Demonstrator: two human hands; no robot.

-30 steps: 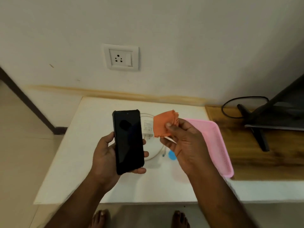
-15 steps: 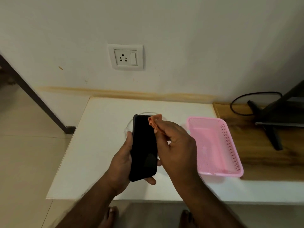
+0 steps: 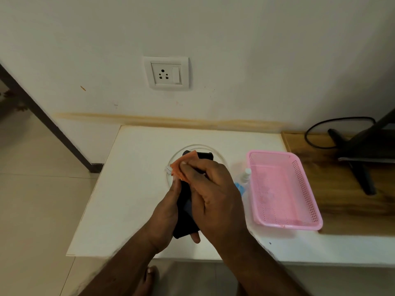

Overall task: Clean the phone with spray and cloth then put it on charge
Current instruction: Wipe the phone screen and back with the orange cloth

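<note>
My left hand (image 3: 165,212) grips the black phone (image 3: 184,216) from below, screen up, above the white table (image 3: 132,189). My right hand (image 3: 215,199) lies over the screen and presses the orange cloth (image 3: 181,166) onto the phone's upper left corner. Most of the phone is hidden under that hand. The white charger cable (image 3: 173,159) lies coiled on the table beneath the phone, its plug end (image 3: 168,169) showing at the left. The clear spray bottle (image 3: 243,178) with a blue label lies to the right of my hands, beside the basket.
A pink plastic basket (image 3: 312,199) sits at the table's right. A white wall socket (image 3: 166,73) is on the wall behind. To the right a wooden shelf (image 3: 346,208) carries a black stand (image 3: 359,159) and a black cable (image 3: 310,133). My bare foot (image 3: 149,276) shows below the table edge.
My right hand brought the orange cloth from beside the phone onto its screen and slid it toward the upper left corner. The phone has tilted flatter in my left hand.
</note>
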